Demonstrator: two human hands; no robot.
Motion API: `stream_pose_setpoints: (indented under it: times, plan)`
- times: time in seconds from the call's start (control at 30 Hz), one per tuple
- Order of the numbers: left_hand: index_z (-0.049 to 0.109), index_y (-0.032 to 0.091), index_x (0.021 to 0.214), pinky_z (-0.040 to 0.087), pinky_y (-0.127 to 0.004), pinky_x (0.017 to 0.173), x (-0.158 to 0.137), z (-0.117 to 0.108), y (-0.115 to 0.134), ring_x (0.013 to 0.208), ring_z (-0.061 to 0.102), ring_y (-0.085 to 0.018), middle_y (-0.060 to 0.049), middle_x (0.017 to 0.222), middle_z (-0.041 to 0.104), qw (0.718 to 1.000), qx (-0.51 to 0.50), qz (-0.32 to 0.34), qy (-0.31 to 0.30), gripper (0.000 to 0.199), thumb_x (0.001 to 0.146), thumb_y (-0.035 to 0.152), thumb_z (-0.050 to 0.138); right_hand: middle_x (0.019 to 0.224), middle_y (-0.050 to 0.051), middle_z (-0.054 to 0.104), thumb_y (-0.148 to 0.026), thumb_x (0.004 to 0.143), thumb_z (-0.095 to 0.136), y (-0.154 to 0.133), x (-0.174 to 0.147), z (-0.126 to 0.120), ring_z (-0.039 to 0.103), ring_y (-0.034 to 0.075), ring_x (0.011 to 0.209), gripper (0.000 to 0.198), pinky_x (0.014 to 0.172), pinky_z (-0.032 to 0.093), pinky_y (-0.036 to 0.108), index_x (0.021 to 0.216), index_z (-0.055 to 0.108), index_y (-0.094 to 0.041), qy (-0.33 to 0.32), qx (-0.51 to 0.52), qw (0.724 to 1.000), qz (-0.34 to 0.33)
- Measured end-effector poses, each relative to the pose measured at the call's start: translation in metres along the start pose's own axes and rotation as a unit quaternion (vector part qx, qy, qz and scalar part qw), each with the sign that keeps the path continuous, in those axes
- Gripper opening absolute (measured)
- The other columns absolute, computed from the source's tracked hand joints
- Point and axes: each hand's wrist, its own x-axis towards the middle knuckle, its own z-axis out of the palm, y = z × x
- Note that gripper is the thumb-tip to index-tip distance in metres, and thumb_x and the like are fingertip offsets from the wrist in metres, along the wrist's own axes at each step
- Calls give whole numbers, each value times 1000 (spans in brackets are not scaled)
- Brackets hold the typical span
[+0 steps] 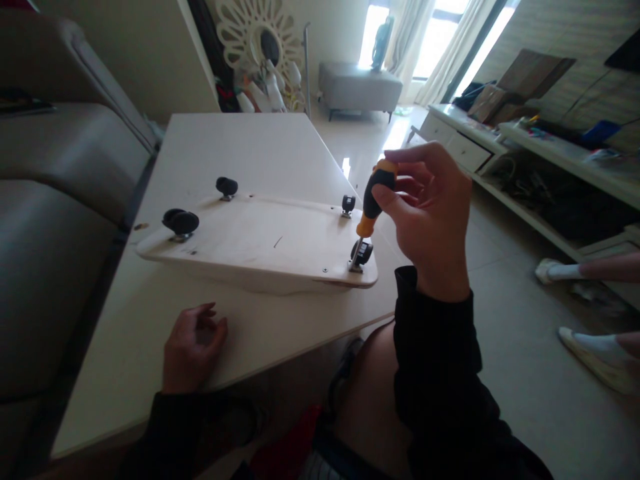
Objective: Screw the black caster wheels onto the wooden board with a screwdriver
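My right hand [430, 207] grips a screwdriver [379, 193] with an orange and black handle. Its shaft points down at the metal base of the near right caster wheel [364, 251]; whether the tip sits in a screw is too small to tell. That caster is fixed to a white board [280, 233] lying wheels-up on the table. Other black casters stand at the far right [349, 203], far left [227, 187] and near left [181, 221] corners. My left hand [193, 347] rests on the table in front of the board, fingers loosely curled and apart, holding nothing.
The white table [240, 147] carries the board. A grey sofa [45, 160] lies along the left. Past the table are a grey bench [360, 87] and a sunburst mirror [260, 40]. A low cabinet [470, 150] runs along the right, where another person's feet [595, 343] stand.
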Motion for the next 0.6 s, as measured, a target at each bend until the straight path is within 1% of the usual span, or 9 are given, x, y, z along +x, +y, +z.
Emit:
stream_pose_setpoints:
  times: [0.1,0.2,0.3,0.37,0.47,0.53,0.6]
  plan:
    - [56,19,118,57,-44,72,0,0,1,97,74,-26,5,100,63,1000,-3,2,4,56,98,68,37,100,-1,73,-14,82,73,2,-2,1,73,14,86,28,74,62,29,107,66,-26,15,-4,1000,-10]
    - [56,18,118,55,-45,72,0,0,2,94,73,-25,5,100,62,1000,-8,3,4,57,97,68,37,101,0,73,-16,87,70,3,-2,2,74,15,89,26,75,63,30,110,64,-26,12,-15,1000,-25]
    - [56,18,119,54,-46,74,0,0,0,90,72,-22,6,100,61,1000,-7,6,5,55,98,65,36,102,1,71,-18,92,67,1,0,-3,73,16,96,24,82,63,33,113,61,-25,21,-27,998,-53]
    - [58,19,119,57,-46,77,-1,0,-4,87,71,-20,5,98,62,1000,-8,13,11,48,99,60,43,111,4,68,-22,95,66,-3,0,-9,70,18,107,25,90,62,37,119,58,-25,37,-26,995,-88]
    - [60,20,119,60,-41,79,-1,2,-13,81,68,-18,2,92,63,999,-13,25,16,38,93,48,61,129,8,59,-29,99,63,-10,-1,-18,62,24,125,31,101,59,44,128,52,-25,60,-5,989,-134]
    - [60,21,118,60,-38,78,0,3,-17,80,68,-19,0,91,64,999,-16,26,16,36,91,44,66,131,8,57,-31,99,65,-16,-3,-21,61,26,128,32,101,58,46,128,54,-25,84,10,986,-144]
    - [60,21,119,59,-37,79,0,4,-20,81,68,-20,-2,93,65,999,-19,23,12,35,92,42,65,126,6,59,-27,95,69,-23,-4,-19,65,25,120,29,97,60,44,122,58,-24,108,19,984,-142]
